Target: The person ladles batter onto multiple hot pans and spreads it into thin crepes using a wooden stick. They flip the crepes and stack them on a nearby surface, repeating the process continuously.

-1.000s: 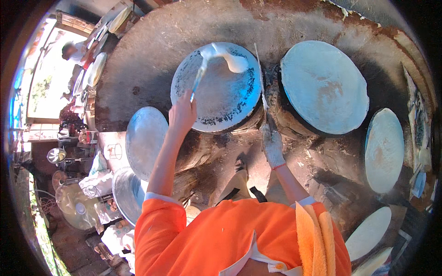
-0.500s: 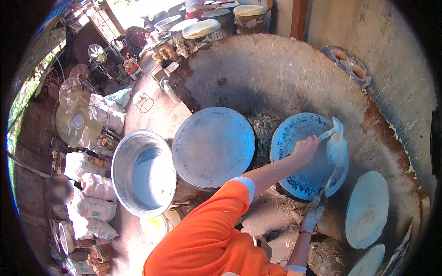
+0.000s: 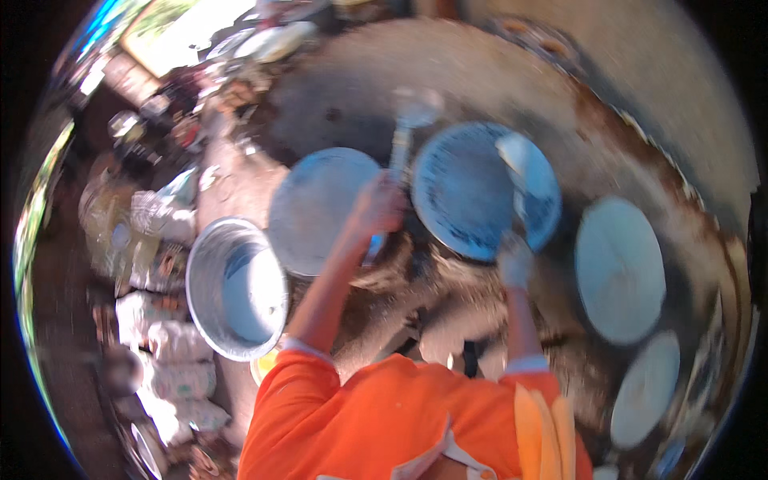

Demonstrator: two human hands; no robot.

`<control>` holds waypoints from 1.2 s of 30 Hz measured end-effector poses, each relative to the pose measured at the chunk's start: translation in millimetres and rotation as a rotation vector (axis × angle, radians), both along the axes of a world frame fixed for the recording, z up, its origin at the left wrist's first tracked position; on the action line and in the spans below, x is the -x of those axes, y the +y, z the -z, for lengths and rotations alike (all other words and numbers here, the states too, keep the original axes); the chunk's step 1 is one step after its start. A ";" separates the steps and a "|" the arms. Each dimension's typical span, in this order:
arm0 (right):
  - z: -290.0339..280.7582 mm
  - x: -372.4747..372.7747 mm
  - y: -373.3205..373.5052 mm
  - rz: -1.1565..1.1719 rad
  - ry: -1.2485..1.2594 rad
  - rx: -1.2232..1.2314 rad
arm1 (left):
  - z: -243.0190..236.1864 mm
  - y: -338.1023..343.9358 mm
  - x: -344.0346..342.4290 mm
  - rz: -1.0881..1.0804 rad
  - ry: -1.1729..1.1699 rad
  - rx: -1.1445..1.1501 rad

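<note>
My left hand is closed round the handle of a ladle, blurred by motion. The hand crosses the right edge of the left round griddle, while the ladle's head reaches beyond the gap between the griddles. My right hand, pale as if gloved or coated, grips a long-handled tool with a pale rounded head. That head is over the far right part of the right round griddle; whether it touches is unclear. A deep metal basin of white liquid stands left of the griddles.
A curved, soot-marked wall runs behind the griddles. Two pale round discs lean at the right. White sacks and a fan line the left side. Further round trays stand at the back.
My left hand has swung left with the ladle, from over the right griddle toward the left one. My right hand's tool has moved to the right griddle's far part. The whole view has shifted.
</note>
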State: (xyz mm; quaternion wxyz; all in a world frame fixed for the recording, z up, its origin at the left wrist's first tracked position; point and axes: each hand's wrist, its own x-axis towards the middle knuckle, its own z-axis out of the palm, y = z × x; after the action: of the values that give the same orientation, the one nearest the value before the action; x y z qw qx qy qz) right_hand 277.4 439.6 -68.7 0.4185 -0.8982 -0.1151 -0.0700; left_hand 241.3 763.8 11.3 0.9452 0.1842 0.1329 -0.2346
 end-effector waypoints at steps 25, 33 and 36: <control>-21.3 -48.3 16.8 -0.218 0.235 0.416 | -84.6 -84.3 2.6 -0.187 -0.119 -0.780; -8.3 -78.8 -30.6 -0.285 0.097 0.429 | -33.1 -72.1 -78.3 -0.130 -0.262 -1.195; -22.7 -61.3 -7.8 -0.314 0.191 0.481 | -3.3 -80.5 -96.0 -0.179 -0.315 -1.375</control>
State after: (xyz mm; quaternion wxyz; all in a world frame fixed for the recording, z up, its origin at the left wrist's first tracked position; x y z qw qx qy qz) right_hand 338.6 431.8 -45.9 0.2085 -0.9452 -0.2260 0.1096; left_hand 337.3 683.4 14.6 0.6385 0.7589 0.1274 0.0104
